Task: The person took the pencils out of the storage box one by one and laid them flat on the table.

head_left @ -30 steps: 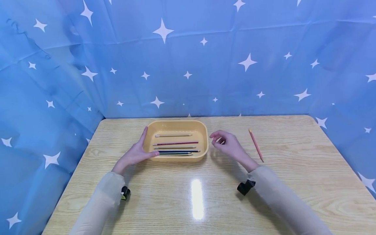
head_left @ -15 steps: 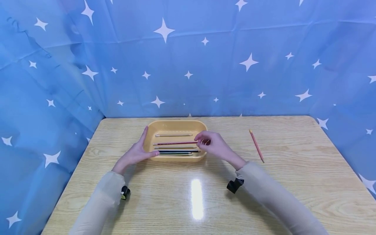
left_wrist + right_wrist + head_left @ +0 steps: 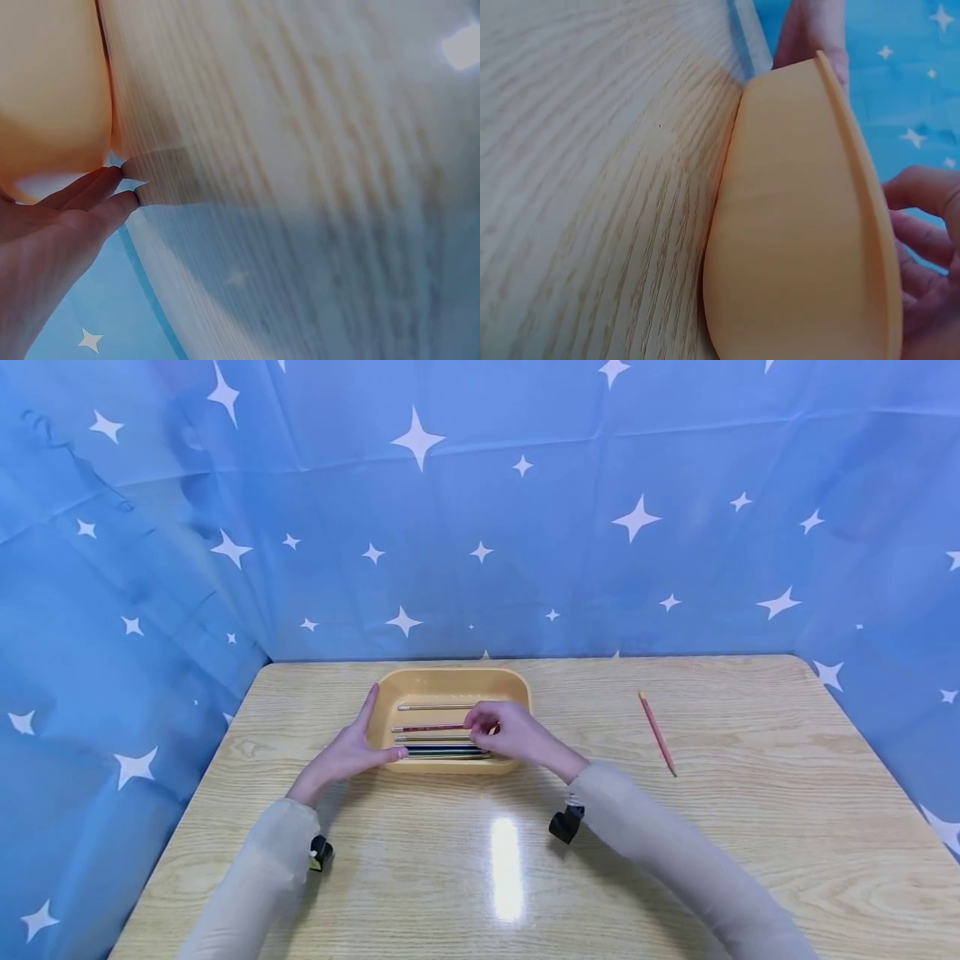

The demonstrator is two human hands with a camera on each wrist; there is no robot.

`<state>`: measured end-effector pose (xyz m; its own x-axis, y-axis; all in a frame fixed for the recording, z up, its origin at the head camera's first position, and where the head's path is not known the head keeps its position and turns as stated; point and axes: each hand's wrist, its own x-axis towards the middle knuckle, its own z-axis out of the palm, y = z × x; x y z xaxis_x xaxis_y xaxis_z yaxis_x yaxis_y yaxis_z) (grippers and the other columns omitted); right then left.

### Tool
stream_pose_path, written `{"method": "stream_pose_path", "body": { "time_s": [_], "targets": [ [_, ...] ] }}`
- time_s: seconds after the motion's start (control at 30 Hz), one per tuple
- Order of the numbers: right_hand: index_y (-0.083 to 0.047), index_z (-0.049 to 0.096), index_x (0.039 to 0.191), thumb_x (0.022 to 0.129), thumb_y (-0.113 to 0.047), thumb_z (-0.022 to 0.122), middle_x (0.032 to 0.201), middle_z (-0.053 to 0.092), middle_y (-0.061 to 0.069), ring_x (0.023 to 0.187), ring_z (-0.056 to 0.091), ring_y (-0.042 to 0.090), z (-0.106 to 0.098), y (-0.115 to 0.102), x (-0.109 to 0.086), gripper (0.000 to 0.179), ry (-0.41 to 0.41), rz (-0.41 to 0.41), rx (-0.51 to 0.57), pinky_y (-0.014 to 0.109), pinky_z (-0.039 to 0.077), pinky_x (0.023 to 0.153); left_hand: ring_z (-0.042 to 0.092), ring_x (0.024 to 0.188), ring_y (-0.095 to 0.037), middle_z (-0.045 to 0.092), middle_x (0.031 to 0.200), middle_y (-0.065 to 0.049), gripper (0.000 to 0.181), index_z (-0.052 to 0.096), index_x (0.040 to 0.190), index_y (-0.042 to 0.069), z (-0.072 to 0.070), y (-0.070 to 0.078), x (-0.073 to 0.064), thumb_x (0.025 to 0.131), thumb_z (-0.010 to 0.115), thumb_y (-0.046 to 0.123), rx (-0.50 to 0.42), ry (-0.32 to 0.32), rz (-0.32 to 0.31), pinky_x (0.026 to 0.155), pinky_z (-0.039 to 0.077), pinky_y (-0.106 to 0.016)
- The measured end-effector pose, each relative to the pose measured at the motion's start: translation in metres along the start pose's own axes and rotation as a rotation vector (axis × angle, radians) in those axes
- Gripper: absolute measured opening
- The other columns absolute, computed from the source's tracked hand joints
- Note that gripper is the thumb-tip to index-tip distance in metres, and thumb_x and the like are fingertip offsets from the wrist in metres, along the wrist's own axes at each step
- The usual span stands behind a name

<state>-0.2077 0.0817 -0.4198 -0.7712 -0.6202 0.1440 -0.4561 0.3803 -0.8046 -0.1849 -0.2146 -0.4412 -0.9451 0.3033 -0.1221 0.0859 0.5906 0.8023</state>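
Observation:
A yellow tray (image 3: 452, 677) stands on the table with several pencils lying lengthwise in it, among them a dark red pencil (image 3: 427, 727) and a pale pencil (image 3: 431, 707). My left hand (image 3: 348, 752) holds the tray's left front corner, thumb over the front rim. In the left wrist view, fingers (image 3: 90, 191) lie against the tray's outer wall. Over the tray's right half hovers my right hand (image 3: 513, 731), fingers loosely curled, thumb and index apart near the red pencil; it covers the pencils' right ends. The right wrist view hides its fingertips' contact behind the tray wall.
A single reddish pencil (image 3: 657, 735) lies on the wooden table (image 3: 750, 827), right of the tray. Behind the table hangs a blue star-patterned curtain (image 3: 555, 552). Each wrist carries a small black camera (image 3: 566, 824).
My right hand has moved left, from beside the tray's right rim to over the pencils inside. The left hand and the tray have stayed in place.

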Motion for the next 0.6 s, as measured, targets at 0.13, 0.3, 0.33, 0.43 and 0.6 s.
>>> {"method": "stream_pose_path", "body": {
  "time_s": [0.13,0.3,0.33,0.43,0.6],
  "targets": [
    [0.002,0.068,0.096,0.085,0.000,0.066,0.079,0.063,-0.002,0.073,0.058,0.012,0.003,0.003,0.007,0.011,-0.003,-0.001,-0.048,0.025,0.050,0.065,0.023,0.134,-0.053,0.007,0.155,-0.030,0.120,-0.014,0.154,0.014,0.000,0.003,0.000,0.081,0.079,0.032,-0.001,-0.003,-0.004,0.107,0.022,-0.061],
    [0.001,0.068,0.098,0.086,-0.001,0.067,0.080,0.064,-0.003,0.074,0.059,0.011,0.007,0.004,0.016,0.012,-0.022,0.035,-0.076,0.025,0.050,0.067,0.020,0.134,-0.055,0.004,0.155,-0.030,0.119,-0.015,0.154,0.013,0.000,0.003,0.000,0.081,0.079,0.030,0.000,-0.007,0.002,0.107,0.020,-0.063],
    [0.001,0.069,0.098,0.087,-0.001,0.067,0.080,0.065,-0.003,0.074,0.059,0.011,0.008,0.004,0.018,0.012,-0.028,0.048,-0.077,0.025,0.050,0.068,0.020,0.134,-0.054,0.004,0.155,-0.030,0.119,-0.014,0.154,0.014,0.000,0.003,0.000,0.081,0.079,0.030,0.000,-0.006,0.003,0.107,0.020,-0.063],
    [0.001,0.069,0.101,0.087,-0.001,0.065,0.084,0.067,0.000,0.074,0.060,0.011,0.010,0.004,0.022,0.014,-0.053,0.086,-0.080,0.024,0.050,0.068,0.020,0.135,-0.053,0.004,0.156,-0.028,0.120,-0.014,0.154,0.015,0.001,0.002,0.000,0.080,0.079,0.034,0.008,0.000,0.005,0.107,0.019,-0.062],
    [0.001,0.070,0.105,0.089,-0.002,0.065,0.092,0.070,0.004,0.070,0.062,0.012,0.014,0.005,0.028,0.017,-0.106,0.145,-0.094,0.023,0.051,0.066,0.020,0.135,-0.054,0.005,0.155,-0.029,0.120,-0.014,0.154,0.017,0.001,0.002,0.000,0.081,0.078,0.037,0.009,-0.001,0.004,0.107,0.019,-0.063]
  ]
}}
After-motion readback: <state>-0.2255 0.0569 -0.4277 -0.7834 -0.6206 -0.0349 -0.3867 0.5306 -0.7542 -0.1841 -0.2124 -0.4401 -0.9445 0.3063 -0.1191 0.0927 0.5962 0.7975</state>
